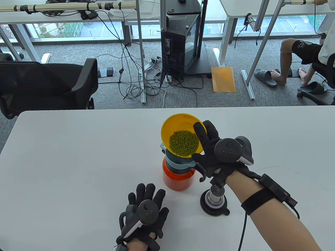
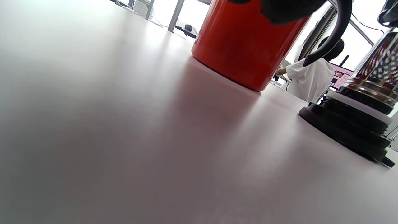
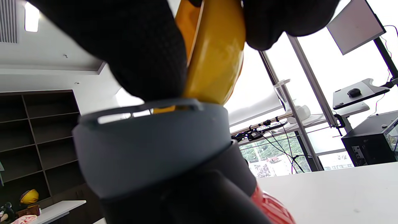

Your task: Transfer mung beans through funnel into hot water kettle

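Note:
A red kettle (image 1: 178,179) stands mid-table with a grey-blue funnel (image 1: 178,160) seated in its mouth. My right hand (image 1: 209,151) grips a yellow bowl (image 1: 178,125) of green mung beans (image 1: 184,143) by its right rim and holds it tilted over the funnel. In the right wrist view the gloved fingers (image 3: 130,49) clamp the yellow bowl (image 3: 214,53) just above the funnel (image 3: 149,143). My left hand (image 1: 145,214) rests flat on the table, empty, in front of the kettle (image 2: 245,43).
The kettle's black and steel lid (image 1: 215,201) stands on the table under my right wrist, right of the kettle; it also shows in the left wrist view (image 2: 357,121). A black office chair (image 1: 47,86) stands beyond the table's far left edge.

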Demonstrator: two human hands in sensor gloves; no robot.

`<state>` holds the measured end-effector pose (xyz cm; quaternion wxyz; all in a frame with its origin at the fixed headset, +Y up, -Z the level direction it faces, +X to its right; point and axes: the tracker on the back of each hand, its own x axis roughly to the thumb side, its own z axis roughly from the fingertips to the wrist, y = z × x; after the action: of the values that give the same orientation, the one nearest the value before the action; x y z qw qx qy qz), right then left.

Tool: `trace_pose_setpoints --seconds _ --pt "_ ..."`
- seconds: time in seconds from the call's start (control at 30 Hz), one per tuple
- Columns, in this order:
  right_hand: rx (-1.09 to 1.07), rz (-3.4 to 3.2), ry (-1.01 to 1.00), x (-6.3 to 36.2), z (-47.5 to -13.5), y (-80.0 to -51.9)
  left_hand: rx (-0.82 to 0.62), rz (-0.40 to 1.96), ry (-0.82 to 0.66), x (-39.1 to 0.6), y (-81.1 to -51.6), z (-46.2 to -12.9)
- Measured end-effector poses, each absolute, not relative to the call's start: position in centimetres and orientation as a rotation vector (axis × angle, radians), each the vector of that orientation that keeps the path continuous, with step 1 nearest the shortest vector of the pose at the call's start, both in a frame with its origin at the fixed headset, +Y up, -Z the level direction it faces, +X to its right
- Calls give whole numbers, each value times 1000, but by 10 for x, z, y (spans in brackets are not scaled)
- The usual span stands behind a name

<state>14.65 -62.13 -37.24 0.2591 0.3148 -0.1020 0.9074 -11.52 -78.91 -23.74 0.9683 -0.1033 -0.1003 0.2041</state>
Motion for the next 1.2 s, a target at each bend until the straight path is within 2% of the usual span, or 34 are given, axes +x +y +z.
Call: trace_pose_setpoints --seconds 0.83,1.2 --pt "922 2533 -468 142 -365 -621 -210 423 -204 -116 -788 -238" --pt "1026 2675 -730 134 -349 -611 -199 431 -195 -118 -787 -238"
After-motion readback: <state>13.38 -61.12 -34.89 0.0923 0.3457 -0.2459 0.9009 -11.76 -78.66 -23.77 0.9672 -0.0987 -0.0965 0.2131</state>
